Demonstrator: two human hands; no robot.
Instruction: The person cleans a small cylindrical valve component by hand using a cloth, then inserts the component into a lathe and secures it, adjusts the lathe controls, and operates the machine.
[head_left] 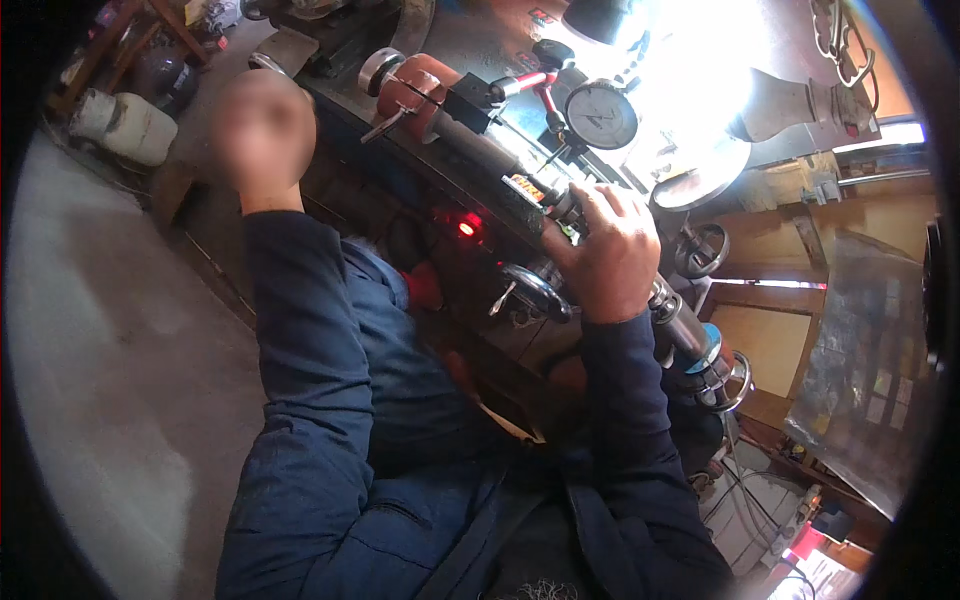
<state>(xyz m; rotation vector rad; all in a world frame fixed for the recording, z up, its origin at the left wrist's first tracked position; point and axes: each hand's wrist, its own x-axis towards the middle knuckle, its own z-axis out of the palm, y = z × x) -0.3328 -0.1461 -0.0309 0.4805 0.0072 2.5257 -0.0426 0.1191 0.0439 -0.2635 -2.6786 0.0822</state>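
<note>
My right hand [610,255] reaches over a bench machine, its fingers and thumb curled around a dark metal shaft end [567,208]. Just beyond it is a round dial gauge [600,113] on a jointed red and black arm [530,85]. A long dark cylindrical bar [480,145] runs from the shaft up to an orange-red housing [430,85] with a silver knob [380,70]. Far to the left, my left hand [262,130] is stretched away beside the machine's end, near a curved metal handle [267,63]. Blur hides its fingers and whatever they touch.
A chrome handwheel [535,293] projects below my right hand; another handwheel [702,250] sits right of it. A metal cylinder with a blue band [700,345] extends toward me. A small red light [466,229] glows below the machine. A whitish jug [125,128] stands at far left.
</note>
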